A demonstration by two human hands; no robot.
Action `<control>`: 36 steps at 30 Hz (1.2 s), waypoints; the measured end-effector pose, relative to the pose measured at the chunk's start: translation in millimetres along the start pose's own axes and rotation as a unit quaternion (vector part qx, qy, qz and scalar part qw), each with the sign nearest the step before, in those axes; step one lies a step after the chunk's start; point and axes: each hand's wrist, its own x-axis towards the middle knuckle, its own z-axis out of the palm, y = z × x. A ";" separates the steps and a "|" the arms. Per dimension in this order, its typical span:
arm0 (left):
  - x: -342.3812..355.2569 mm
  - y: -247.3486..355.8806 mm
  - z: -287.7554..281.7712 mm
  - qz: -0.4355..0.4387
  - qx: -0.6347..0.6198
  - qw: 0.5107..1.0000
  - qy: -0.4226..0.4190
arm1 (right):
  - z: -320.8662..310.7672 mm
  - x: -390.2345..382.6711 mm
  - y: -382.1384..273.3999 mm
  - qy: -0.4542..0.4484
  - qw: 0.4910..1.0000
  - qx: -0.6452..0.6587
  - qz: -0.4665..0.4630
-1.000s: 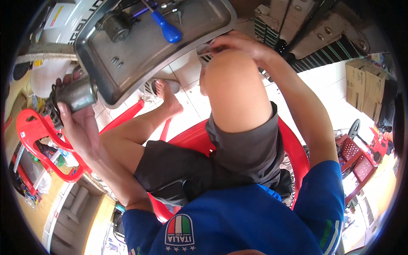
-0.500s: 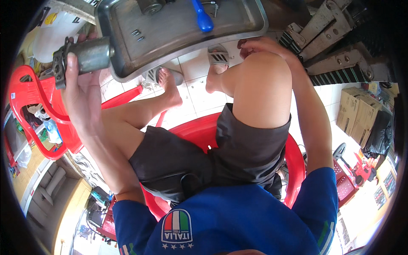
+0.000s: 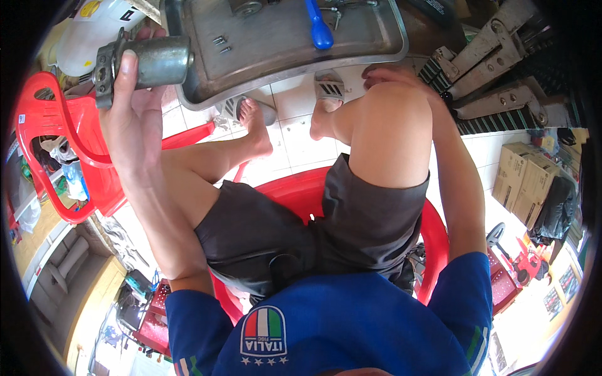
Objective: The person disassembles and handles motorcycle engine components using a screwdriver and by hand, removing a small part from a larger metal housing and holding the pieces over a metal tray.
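My left hand (image 3: 139, 106) is closed around a cylindrical metal motor (image 3: 160, 61) with a flanged end plate. The motor lies about level, its flange toward the left and its rounded end close to the left rim of a grey metal tray (image 3: 188, 97). The thumb presses on the body near the flange; the other fingers are mostly hidden behind it. My right hand (image 3: 392, 75) rests over my raised right knee with nothing in it, its fingers loosely bent and apart. On the tray lie a blue-handled tool (image 3: 322, 34), several small screws (image 3: 221, 42) and another metal part (image 3: 248, 6).
A red plastic chair (image 3: 44, 125) stands at the left, and I sit on another red chair (image 3: 433, 238). Metal brackets with dark ridged strips (image 3: 495, 106) jut in at the right. Cardboard boxes (image 3: 523, 178) and a black bag (image 3: 555, 210) lie beyond them.
The motor in my left hand has moved slightly right and up in the picture. The tray and its contents have shifted right too, as the view moved. My right hand stays at the knee.
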 end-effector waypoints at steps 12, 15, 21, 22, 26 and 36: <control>-1.8 -0.5 2.8 -0.001 0.009 1.000 -0.013 | -15.1 28.6 19.7 -0.080 0.945 0.281 0.148; 2.4 -1.8 1.9 0.000 -0.002 1.000 -0.024 | 15.2 22.2 15.9 -0.075 0.979 0.169 0.083; -3.1 -2.2 8.8 -0.002 -0.006 1.000 -0.004 | 17.8 15.5 19.4 -0.059 0.992 0.113 0.002; -1.8 -2.1 7.3 0.000 -0.006 1.000 -0.010 | 7.4 15.5 23.5 -0.040 0.988 0.148 0.014; -1.8 0.1 4.1 0.012 0.000 1.000 -0.020 | -12.0 15.9 39.4 -0.029 0.969 0.245 0.000; -7.2 -1.2 12.4 -0.010 -0.007 1.000 -0.001 | 0.3 38.4 23.2 -0.046 0.910 0.363 0.194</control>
